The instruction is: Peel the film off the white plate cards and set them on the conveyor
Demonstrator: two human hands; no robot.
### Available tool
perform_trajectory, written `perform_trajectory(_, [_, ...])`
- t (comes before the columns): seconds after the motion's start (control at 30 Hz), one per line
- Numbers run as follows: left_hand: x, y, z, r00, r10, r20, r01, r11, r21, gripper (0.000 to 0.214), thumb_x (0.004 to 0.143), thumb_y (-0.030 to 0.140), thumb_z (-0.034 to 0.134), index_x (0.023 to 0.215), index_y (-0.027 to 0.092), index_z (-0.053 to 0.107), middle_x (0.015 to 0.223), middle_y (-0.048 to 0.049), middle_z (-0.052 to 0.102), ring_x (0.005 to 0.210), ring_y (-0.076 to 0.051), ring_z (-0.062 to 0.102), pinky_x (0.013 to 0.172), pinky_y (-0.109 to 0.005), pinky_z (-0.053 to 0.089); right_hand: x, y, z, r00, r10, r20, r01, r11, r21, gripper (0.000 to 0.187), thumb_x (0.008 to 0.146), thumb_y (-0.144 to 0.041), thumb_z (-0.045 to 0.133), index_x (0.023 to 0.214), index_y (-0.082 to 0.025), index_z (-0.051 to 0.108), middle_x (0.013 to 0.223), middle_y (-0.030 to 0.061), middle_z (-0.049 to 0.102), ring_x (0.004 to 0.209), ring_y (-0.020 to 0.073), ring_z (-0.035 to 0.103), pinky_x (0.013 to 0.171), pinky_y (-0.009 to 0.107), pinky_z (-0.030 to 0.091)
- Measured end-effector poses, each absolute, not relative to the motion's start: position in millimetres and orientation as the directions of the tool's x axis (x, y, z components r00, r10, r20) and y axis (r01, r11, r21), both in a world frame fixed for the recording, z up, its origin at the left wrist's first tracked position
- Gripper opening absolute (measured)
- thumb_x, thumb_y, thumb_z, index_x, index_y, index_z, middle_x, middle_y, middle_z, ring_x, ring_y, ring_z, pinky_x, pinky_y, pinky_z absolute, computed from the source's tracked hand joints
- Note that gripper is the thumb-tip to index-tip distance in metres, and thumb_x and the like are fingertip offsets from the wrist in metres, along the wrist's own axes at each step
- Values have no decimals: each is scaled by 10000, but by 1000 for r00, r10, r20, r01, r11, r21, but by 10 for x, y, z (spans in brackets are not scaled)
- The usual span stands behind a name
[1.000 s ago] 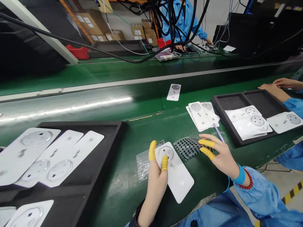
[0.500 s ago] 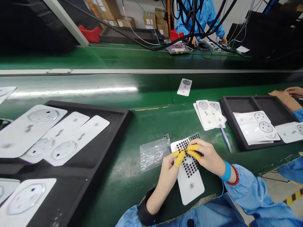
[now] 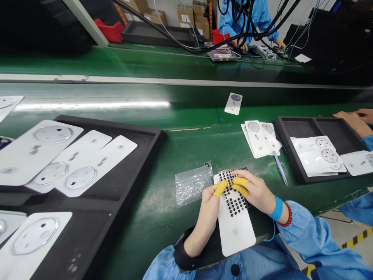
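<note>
Clear film (image 3: 190, 188) lies at left. My left hand (image 3: 210, 202) has its fingers together at the dotted sheet (image 3: 237, 205); I cannot tell what they pinch. Sheet lies over 1 white panel (image 3: 237, 234), long axes running away from me, neither hand nearer. My right hand (image 3: 260, 194) has its fingers clamped on the sheet. Tweezers (image 3: 280, 168) lie farther right.

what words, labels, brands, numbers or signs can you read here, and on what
No words or numbers are readable.
Grey marks on white panels: too blurred.
Pale labels on cardboard boxes: too small.
Black-dotted sheet: no lettering visible.
Striped floor marking: no words visible.
</note>
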State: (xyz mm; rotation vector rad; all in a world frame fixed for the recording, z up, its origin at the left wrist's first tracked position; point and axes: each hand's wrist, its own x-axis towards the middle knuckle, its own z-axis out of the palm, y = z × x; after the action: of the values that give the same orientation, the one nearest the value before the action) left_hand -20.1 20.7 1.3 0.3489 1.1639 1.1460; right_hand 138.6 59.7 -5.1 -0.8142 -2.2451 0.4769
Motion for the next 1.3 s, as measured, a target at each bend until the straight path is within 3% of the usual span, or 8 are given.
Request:
perform_trajectory(0.3, [-194, 191, -124, -174, 817, -550, -488, 414, 768, 98, 568, 232, 668, 604, 146, 638, 529, 23, 616, 490, -114, 524, 505, -215, 415, 1346, 673, 1, -751, 440, 492, 426, 893, -148, 203, 966, -77, 419, 888, -125, 601, 1035, 159, 692, 872, 222, 679, 792, 397, 600])
perform_trajectory(0.47, [-252, 221, -38, -54, 862, -505, -423, 438, 793, 203, 633, 313, 749, 682, 123, 695, 681, -54, 709, 580, -171, 615, 577, -270, 482, 1469, 771, -77, -752, 533, 388, 398, 836, -377, 124, 982, -175, 423, 968, -149, 544, 1013, 156, 678, 927, 236, 675, 777, 371, 604])
perform_trajectory(0.57, [-346, 179, -15, -117, 910, -398, -342, 340, 876, 439, 652, 302, 797, 1054, 151, 704, 1014, -93, 738, 867, -248, 678, 763, -322, 527, 1677, 827, -123, -713, 626, 317, 441, 751, -491, 120, 978, -172, 419, 1020, -173, 531, 1018, 140, 686, 955, 237, 687, 803, 391, 602])
perform_trajectory(0.67, [-406, 85, -30, -220, 938, -269, -170, 235, 957, 840, 765, 343, 750, 1486, 211, 338, 944, -69, 738, 813, -258, 689, 703, -341, 552, 1824, 851, -58, -625, 730, 277, 473, 636, -610, 95, 956, -159, 474, 1001, -190, 551, 1098, 136, 667, 1013, 231, 676, 852, 399, 584])
perform_trajectory(0.8, [-365, 2, 21, -121, 963, -242, -119, 228, 966, 964, 873, 424, 632, 1554, 186, -7, 835, -55, 731, 688, -245, 694, 606, -333, 567, 1651, 761, 174, -447, 824, 349, 353, 520, -778, 77, 919, -138, 561, 944, -205, 591, 1217, 116, 601, 1111, 212, 623, 970, 403, 528])
perform_trajectory(0.93, [-304, -15, 100, -30, 985, -170, -124, 165, 978, 659, 884, 359, 613, 1448, 187, 318, 1022, -85, 732, 795, -210, 710, 674, -293, 577, 1278, 633, 316, -430, 759, 490, 274, 626, -730, 101, 897, -140, 595, 972, -206, 605, 1212, 121, 585, 1127, 224, 585, 961, 414, 519])
perform_trajectory(1.03, [-299, -39, 117, 2, 996, -86, -23, 86, 996, 415, 862, 267, 624, 1256, 192, 519, 836, -25, 731, 673, -167, 679, 620, -253, 555, 1150, 587, 314, -450, 709, 543, 311, 694, -650, 100, 903, -163, 582, 991, -207, 601, 1231, 138, 566, 1137, 251, 565, 936, 449, 520])
perform_trajectory(1.3, [-310, -86, 153, 91, 996, -16, 148, 2, 989, 477, 830, 163, 574, 1296, 184, 476, 660, 10, 684, 631, -187, 682, 570, -251, 544, 1137, 528, 303, -399, 761, 511, 307, 636, -708, 106, 886, -160, 619, 959, -236, 627, 1209, 100, 542, 1118, 245, 558, 945, 445, 512])
